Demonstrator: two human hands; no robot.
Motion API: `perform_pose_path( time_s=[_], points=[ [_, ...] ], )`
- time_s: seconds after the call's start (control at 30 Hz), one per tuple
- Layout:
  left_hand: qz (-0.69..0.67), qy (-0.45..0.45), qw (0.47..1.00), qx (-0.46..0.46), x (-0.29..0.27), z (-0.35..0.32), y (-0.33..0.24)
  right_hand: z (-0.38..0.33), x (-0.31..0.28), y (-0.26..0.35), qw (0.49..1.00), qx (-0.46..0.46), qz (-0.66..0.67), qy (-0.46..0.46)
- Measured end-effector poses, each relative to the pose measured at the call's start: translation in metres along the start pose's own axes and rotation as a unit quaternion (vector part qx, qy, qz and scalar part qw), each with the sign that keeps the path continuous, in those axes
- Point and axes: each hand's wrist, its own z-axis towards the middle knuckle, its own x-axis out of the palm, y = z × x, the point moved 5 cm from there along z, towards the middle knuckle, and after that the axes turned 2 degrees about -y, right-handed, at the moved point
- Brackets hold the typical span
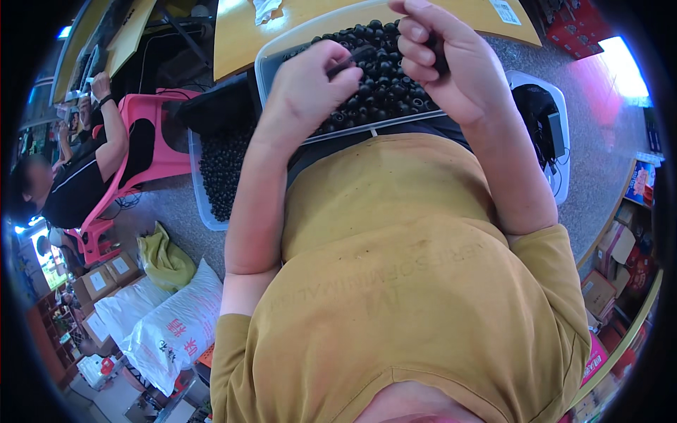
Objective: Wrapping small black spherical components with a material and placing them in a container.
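The left hand (303, 84) is pinching a small black piece (341, 68), the right hand (462, 74) is curling around another dark piece (440, 59), above a translucent plastic bin (264, 79) holding round black beads (384, 88); a whitish plastic tub (195, 180) is holding more.

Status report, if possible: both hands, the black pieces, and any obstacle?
Left hand: holding dark item. Right hand: curled, contents unclear. Black pieces: heaped in bin below, partly hidden by hands.
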Motion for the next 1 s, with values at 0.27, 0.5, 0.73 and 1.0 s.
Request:
perform_pose_path(
  time_s=[0.27,0.5,0.73,1.0],
  points=[
    [-0.342,-0.166,0.924,0.039,-0.046,-0.026,-0.045,-0.011,0.041,-0.034,0.923,0.219,-0.126,-0.289],
    [-0.215,-0.201,0.938,0.184,-0.044,-0.038,-0.064,-0.01,0.064,-0.026,0.939,0.184,-0.12,-0.263],
    [-0.167,-0.188,0.941,0.228,-0.039,-0.043,-0.07,-0.012,0.064,-0.026,0.951,0.175,-0.092,-0.235],
    [-0.263,-0.153,0.938,0.169,-0.041,-0.045,-0.074,-0.01,0.068,-0.025,0.961,0.141,-0.118,-0.207]
  ],
)
